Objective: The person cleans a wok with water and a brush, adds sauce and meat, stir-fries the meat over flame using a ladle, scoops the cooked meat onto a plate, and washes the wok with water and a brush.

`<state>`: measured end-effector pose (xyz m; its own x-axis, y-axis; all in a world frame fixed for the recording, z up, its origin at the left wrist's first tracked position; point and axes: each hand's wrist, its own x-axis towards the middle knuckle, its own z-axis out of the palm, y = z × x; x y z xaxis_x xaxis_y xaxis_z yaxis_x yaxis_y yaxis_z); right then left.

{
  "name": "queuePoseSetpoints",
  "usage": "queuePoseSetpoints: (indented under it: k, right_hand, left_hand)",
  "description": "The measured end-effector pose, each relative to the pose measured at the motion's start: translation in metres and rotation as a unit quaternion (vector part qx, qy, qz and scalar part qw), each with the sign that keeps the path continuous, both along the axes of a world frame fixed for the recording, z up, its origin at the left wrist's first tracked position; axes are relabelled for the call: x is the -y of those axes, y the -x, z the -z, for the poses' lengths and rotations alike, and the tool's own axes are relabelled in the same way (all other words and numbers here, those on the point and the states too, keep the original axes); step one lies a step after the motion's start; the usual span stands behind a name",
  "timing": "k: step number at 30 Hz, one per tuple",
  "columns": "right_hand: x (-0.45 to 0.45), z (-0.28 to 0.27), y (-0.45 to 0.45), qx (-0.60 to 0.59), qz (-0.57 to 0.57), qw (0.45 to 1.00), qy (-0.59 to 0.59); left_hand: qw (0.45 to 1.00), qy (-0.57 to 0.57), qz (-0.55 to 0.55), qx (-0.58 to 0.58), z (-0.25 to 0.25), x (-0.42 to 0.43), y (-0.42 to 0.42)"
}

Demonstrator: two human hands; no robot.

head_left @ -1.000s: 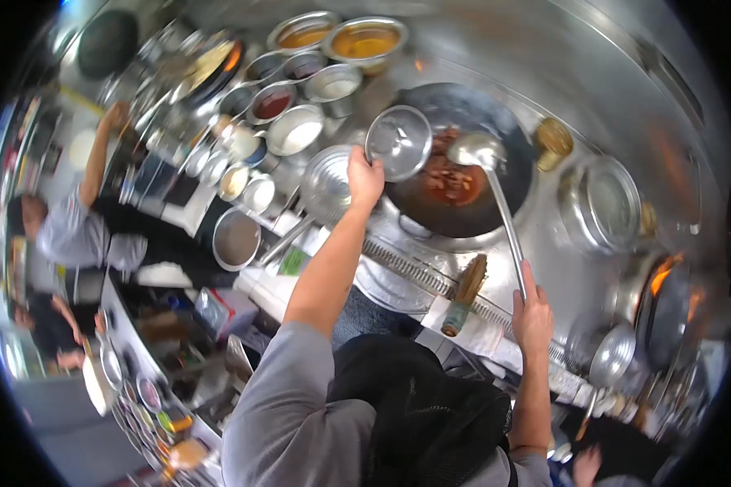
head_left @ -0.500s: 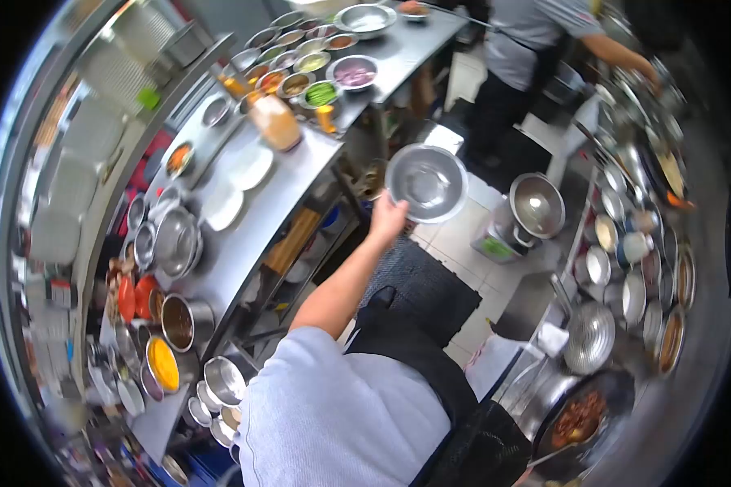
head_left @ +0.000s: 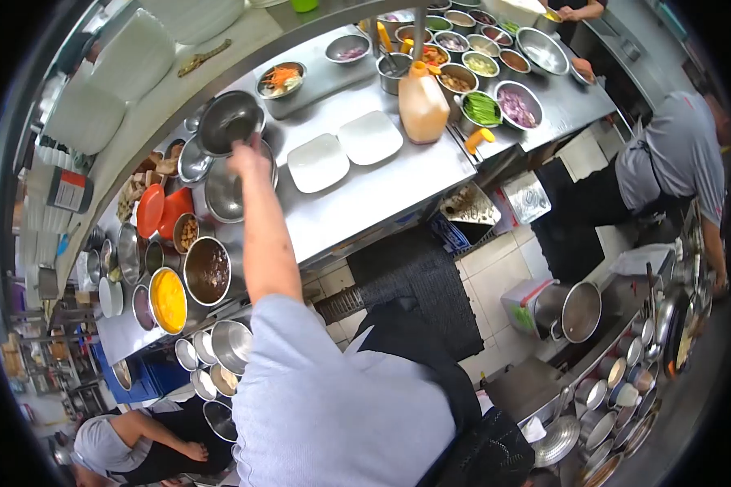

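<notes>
My left hand [head_left: 250, 159] grips the rim of a dark metal bowl [head_left: 230, 122], its fingers closed at the lower right edge. The bowl is over other metal bowls [head_left: 226, 191] on the steel counter [head_left: 300, 223]. Close by on the right lie two white square plates [head_left: 318, 163]. A bowl with shredded carrot [head_left: 282, 79] stands just above. My right hand is out of view.
A plastic bottle [head_left: 423, 105] and several ingredient bowls [head_left: 518, 105] stand at the back. Pots of yellow sauce [head_left: 169, 300] and dark sauce [head_left: 208, 271] are at the left. One person [head_left: 666, 154] works at the right, another [head_left: 150, 438] at the lower left.
The view has swung from the wok and stove to the counter. My left hand has carried the bowl over to the stacked bowls. My right hand and the ladle have left the view.
</notes>
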<state>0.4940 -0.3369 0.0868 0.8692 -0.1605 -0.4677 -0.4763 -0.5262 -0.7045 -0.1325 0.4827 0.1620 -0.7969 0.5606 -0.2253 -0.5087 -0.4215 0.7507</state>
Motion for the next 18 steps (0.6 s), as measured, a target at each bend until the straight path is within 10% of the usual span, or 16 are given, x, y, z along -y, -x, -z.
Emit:
queuePoseSetpoints:
  k: [7, 14, 18]
  right_hand:
    - [-0.021, -0.001, -0.006, -0.016, 0.014, 1.0, -0.004]
    - [0.136, -0.041, 0.074, 0.017, 0.197, 0.977, -0.082]
    - [0.188, -0.077, 0.15, 0.079, 0.211, 0.974, 0.013]
  left_hand:
    - [0.988, 0.148, -0.026, -0.047, -0.02, 0.002, 0.07]
    - [0.91, 0.063, 0.278, -0.301, 0.05, 0.08, -0.168]
    - [0.62, -0.072, 0.698, -0.35, 0.073, 0.201, -0.35]
